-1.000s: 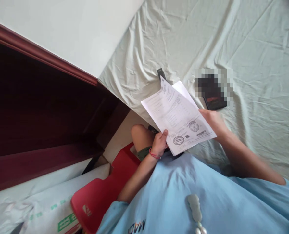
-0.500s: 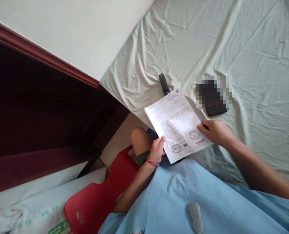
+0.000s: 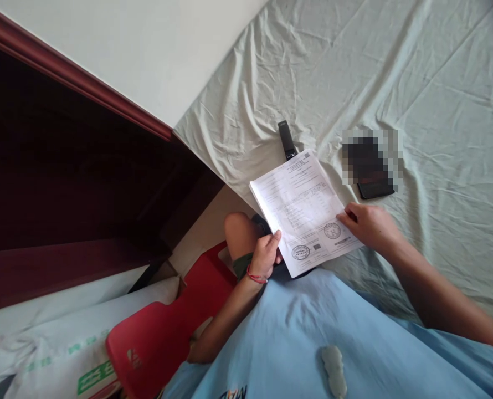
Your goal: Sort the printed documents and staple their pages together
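Printed paper sheets (image 3: pixel 302 205), bearing small text and two round ink stamps, tilt above my lap at the edge of the cloth-covered surface. My left hand (image 3: pixel 267 255) grips their lower left edge with the thumb on top; its other fingers are mostly hidden beneath. At the right edge, my right hand (image 3: pixel 366 221) pinches the papers between thumb and fingers. Just past the top edge lies a black strap-like item (image 3: pixel 287 138), partly covered by the papers. A dark phone-like object (image 3: pixel 371 169), blurred by pixelation, rests beyond my right hand.
A wrinkled pale green sheet (image 3: pixel 446 138) covers the surface ahead and to the right. Dark reddish wooden furniture (image 3: pixel 76 166) stands at left below a white wall (image 3: pixel 117 50). A red plastic chair (image 3: pixel 159 338) and white sacks with green print (image 3: pixel 59 343) sit at lower left.
The view has shifted slightly, moving the phone-like object and the strap a little rightward in the picture. Both hands keep their hold on the papers.
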Action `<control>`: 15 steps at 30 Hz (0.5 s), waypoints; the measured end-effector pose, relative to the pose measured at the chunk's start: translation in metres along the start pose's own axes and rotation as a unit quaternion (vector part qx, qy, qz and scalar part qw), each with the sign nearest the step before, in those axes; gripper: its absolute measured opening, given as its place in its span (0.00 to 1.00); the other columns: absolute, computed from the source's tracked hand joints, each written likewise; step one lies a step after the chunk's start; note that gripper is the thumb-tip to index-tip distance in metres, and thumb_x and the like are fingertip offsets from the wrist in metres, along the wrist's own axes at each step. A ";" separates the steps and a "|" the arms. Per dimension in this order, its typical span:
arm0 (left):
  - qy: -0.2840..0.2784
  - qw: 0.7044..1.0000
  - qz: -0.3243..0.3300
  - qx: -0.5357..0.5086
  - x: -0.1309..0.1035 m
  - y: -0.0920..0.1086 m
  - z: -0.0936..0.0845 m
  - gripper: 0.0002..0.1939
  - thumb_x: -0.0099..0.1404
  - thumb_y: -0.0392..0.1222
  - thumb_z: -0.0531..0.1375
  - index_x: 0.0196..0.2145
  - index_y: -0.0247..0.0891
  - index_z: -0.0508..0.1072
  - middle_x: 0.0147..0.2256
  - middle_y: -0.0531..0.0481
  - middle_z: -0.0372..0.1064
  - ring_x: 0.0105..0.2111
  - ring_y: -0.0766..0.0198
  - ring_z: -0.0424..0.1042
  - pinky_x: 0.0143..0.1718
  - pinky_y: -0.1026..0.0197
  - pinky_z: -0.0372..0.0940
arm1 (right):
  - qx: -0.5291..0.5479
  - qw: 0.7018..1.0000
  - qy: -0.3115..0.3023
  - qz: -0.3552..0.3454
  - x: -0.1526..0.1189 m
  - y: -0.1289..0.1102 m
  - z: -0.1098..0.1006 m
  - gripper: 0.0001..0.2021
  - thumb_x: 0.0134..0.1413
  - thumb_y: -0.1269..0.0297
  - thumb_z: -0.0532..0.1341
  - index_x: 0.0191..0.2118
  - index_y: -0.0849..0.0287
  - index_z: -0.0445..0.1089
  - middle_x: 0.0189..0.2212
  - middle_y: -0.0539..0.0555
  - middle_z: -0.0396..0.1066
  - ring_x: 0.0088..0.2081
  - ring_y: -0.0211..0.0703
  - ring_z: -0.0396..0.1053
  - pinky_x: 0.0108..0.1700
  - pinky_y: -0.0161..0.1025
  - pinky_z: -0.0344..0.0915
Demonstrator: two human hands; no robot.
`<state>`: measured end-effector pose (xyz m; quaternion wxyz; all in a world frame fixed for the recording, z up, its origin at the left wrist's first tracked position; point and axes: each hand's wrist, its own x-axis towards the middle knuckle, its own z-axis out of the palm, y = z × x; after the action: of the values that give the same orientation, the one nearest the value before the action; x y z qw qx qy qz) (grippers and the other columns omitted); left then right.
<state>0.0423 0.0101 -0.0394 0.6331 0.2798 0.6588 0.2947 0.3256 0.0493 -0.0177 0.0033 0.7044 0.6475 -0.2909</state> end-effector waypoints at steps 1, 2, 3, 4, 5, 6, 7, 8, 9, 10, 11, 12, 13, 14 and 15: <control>0.003 1.000 0.012 0.004 -0.001 -0.001 -0.003 0.41 0.45 0.81 0.71 0.22 0.37 0.66 0.17 0.57 0.57 0.14 0.74 0.56 0.13 0.68 0.49 | -0.004 1.000 0.000 -0.001 0.000 0.001 0.001 0.13 0.65 0.55 0.60 0.31 0.54 0.67 0.26 0.54 0.72 0.28 0.44 0.62 0.32 0.41 0.49; 0.006 1.000 0.024 0.010 -0.001 -0.002 -0.006 0.40 0.46 0.80 0.71 0.23 0.37 0.65 0.18 0.58 0.57 0.14 0.75 0.56 0.13 0.69 0.49 | -0.006 1.000 0.000 -0.001 0.000 0.002 0.002 0.13 0.65 0.55 0.59 0.31 0.54 0.67 0.26 0.54 0.72 0.28 0.44 0.62 0.32 0.41 0.49; 0.010 0.999 0.034 0.016 -0.001 -0.003 -0.009 0.40 0.46 0.79 0.72 0.23 0.37 0.65 0.18 0.59 0.56 0.14 0.75 0.56 0.13 0.69 0.47 | -0.005 1.000 0.000 -0.002 0.000 0.002 0.003 0.13 0.65 0.54 0.59 0.31 0.54 0.67 0.26 0.54 0.72 0.28 0.45 0.62 0.32 0.41 0.48; 0.016 0.999 0.041 0.022 -0.001 -0.005 -0.011 0.39 0.46 0.78 0.72 0.23 0.37 0.65 0.19 0.60 0.55 0.13 0.76 0.56 0.13 0.69 0.46 | -0.002 1.000 0.001 -0.004 0.000 0.003 0.004 0.13 0.65 0.54 0.59 0.31 0.54 0.67 0.26 0.54 0.71 0.28 0.45 0.62 0.32 0.41 0.48; 0.019 0.998 0.045 0.028 0.000 -0.007 -0.013 0.39 0.46 0.77 0.72 0.23 0.37 0.65 0.19 0.60 0.54 0.13 0.76 0.56 0.13 0.69 0.44 | 0.003 1.000 0.003 -0.006 0.000 0.004 0.005 0.13 0.65 0.54 0.58 0.31 0.54 0.67 0.26 0.54 0.71 0.27 0.45 0.62 0.32 0.41 0.48; 0.020 0.998 0.046 0.032 0.001 -0.009 -0.014 0.38 0.46 0.76 0.73 0.23 0.36 0.66 0.19 0.60 0.54 0.13 0.76 0.56 0.13 0.69 0.43 | 0.010 1.000 0.006 -0.010 0.000 0.005 0.005 0.13 0.65 0.53 0.58 0.31 0.54 0.67 0.26 0.54 0.71 0.28 0.45 0.62 0.32 0.41 0.49; 0.019 0.998 0.045 0.033 0.001 -0.010 -0.014 0.37 0.47 0.75 0.73 0.24 0.36 0.67 0.20 0.60 0.55 0.13 0.76 0.56 0.14 0.69 0.43 | 0.017 1.000 0.012 -0.014 0.000 0.005 0.005 0.13 0.65 0.53 0.58 0.31 0.54 0.67 0.26 0.54 0.71 0.28 0.45 0.62 0.32 0.41 0.49; 0.018 0.998 0.043 0.032 0.002 -0.012 -0.014 0.36 0.47 0.73 0.73 0.24 0.36 0.68 0.20 0.60 0.55 0.13 0.76 0.57 0.14 0.69 0.43 | 0.024 0.999 0.018 -0.018 0.001 0.006 0.006 0.13 0.65 0.53 0.57 0.31 0.54 0.66 0.26 0.54 0.71 0.28 0.45 0.62 0.33 0.41 0.49; 0.016 0.999 0.039 0.029 0.003 -0.013 -0.013 0.35 0.48 0.72 0.73 0.24 0.35 0.68 0.20 0.59 0.56 0.13 0.76 0.57 0.14 0.69 0.43 | 0.029 0.999 0.024 -0.022 0.001 0.006 0.006 0.13 0.65 0.53 0.57 0.31 0.54 0.66 0.26 0.55 0.71 0.28 0.45 0.63 0.33 0.41 0.50; 0.014 0.999 0.035 0.024 0.003 -0.013 -0.012 0.34 0.48 0.71 0.73 0.24 0.35 0.68 0.20 0.59 0.56 0.13 0.75 0.57 0.14 0.68 0.44 | 0.034 0.999 0.028 -0.025 0.001 0.007 0.006 0.13 0.65 0.53 0.57 0.31 0.54 0.66 0.27 0.55 0.72 0.28 0.46 0.63 0.33 0.41 0.50; 0.011 0.999 0.030 0.017 0.004 -0.013 -0.011 0.34 0.47 0.70 0.73 0.24 0.35 0.68 0.20 0.59 0.56 0.13 0.75 0.57 0.14 0.68 0.44 | 0.037 0.998 0.032 -0.027 0.002 0.007 0.006 0.13 0.65 0.53 0.57 0.31 0.54 0.65 0.27 0.55 0.72 0.28 0.46 0.63 0.33 0.42 0.50; 0.010 1.000 0.024 0.011 0.004 -0.013 -0.010 0.33 0.47 0.69 0.73 0.24 0.36 0.68 0.20 0.59 0.56 0.13 0.75 0.57 0.14 0.68 0.44 | 0.039 0.998 0.036 -0.027 0.002 0.007 0.006 0.13 0.64 0.52 0.57 0.31 0.53 0.65 0.27 0.55 0.72 0.28 0.46 0.63 0.33 0.42 0.50; 0.008 1.000 0.019 0.004 0.004 -0.013 -0.009 0.32 0.46 0.68 0.74 0.23 0.36 0.68 0.20 0.60 0.55 0.13 0.75 0.56 0.14 0.68 0.43 | 0.040 0.998 0.039 -0.027 0.002 0.006 0.006 0.13 0.64 0.52 0.57 0.30 0.53 0.65 0.27 0.55 0.72 0.28 0.46 0.64 0.33 0.42 0.50; 0.007 1.000 0.015 -0.001 0.004 -0.012 -0.009 0.32 0.46 0.67 0.74 0.23 0.36 0.67 0.19 0.60 0.55 0.13 0.75 0.56 0.15 0.68 0.43 | 0.042 0.998 0.042 -0.028 0.002 0.005 0.005 0.13 0.63 0.53 0.57 0.30 0.53 0.65 0.27 0.55 0.72 0.28 0.46 0.64 0.33 0.42 0.50; 0.005 1.000 0.012 -0.004 0.004 -0.012 -0.009 0.31 0.46 0.66 0.74 0.22 0.36 0.67 0.19 0.60 0.55 0.13 0.75 0.56 0.15 0.68 0.43 | 0.047 0.997 0.046 -0.032 0.002 0.004 0.004 0.13 0.63 0.53 0.57 0.30 0.54 0.65 0.27 0.55 0.72 0.28 0.46 0.64 0.33 0.42 0.50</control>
<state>0.0337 0.0046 -0.0510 0.6277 0.2833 0.6573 0.3061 0.3278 0.0489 -0.0233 -0.0684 0.6952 0.6549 -0.2884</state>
